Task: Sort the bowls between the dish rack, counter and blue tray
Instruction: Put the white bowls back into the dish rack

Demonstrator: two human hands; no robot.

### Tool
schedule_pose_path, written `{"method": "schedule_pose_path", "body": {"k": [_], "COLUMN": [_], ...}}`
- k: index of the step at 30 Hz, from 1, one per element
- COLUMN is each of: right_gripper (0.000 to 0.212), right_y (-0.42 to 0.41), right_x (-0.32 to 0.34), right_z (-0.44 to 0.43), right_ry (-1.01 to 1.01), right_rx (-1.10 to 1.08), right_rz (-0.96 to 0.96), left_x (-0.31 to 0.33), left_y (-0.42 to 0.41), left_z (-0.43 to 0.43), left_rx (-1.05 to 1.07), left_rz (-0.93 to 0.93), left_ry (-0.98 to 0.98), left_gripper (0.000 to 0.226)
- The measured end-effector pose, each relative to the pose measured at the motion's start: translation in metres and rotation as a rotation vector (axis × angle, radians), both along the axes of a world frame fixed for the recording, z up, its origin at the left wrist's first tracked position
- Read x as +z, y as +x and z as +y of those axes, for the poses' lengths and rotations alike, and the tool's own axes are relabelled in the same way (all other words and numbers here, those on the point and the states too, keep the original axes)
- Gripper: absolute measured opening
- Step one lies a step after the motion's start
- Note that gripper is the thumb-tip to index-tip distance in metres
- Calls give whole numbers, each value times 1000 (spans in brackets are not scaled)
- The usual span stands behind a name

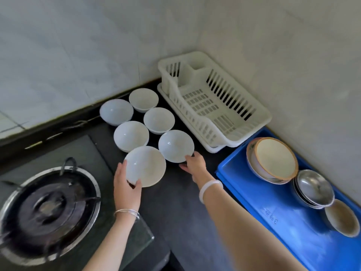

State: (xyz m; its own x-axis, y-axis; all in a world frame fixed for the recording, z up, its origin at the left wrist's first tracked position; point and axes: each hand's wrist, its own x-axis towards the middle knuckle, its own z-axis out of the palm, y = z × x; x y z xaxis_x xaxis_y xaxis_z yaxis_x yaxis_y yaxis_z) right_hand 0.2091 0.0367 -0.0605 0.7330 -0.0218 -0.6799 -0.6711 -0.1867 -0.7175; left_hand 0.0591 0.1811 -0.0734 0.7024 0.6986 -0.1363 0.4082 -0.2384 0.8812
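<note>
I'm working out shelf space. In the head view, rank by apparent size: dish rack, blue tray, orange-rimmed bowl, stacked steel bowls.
1. blue tray, though it is nearer the camera and cut off by the frame, so its lead over the rack is unsure
2. dish rack
3. orange-rimmed bowl
4. stacked steel bowls

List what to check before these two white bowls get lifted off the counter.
1. Left hand grips the nearest white bowl: ok, thumb and fingers curl round its rim.
2. Right hand holds the neighbouring white bowl: ok, pinching the near rim.
3. The two held rims are apart: cannot tell, they meet in this view.
4. Dish rack has room: ok, no dishes show in it.
5. Blue tray has room: ok, bare floor beside the steel bowls.
</note>
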Motion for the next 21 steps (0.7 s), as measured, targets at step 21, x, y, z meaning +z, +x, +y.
{"method": "schedule_pose_path", "body": {"k": [21], "right_gripper": [13], "right_y": [-46], "right_x": [70], "right_z": [39], "right_ry": [-339], "right_rx": [309], "right_rz": [-201], "left_x": [7], "left_y": [-1], "left_z": [21], "left_rx": [240], "left_rz": [-233], "left_ry": [-779], "left_gripper": [30]}}
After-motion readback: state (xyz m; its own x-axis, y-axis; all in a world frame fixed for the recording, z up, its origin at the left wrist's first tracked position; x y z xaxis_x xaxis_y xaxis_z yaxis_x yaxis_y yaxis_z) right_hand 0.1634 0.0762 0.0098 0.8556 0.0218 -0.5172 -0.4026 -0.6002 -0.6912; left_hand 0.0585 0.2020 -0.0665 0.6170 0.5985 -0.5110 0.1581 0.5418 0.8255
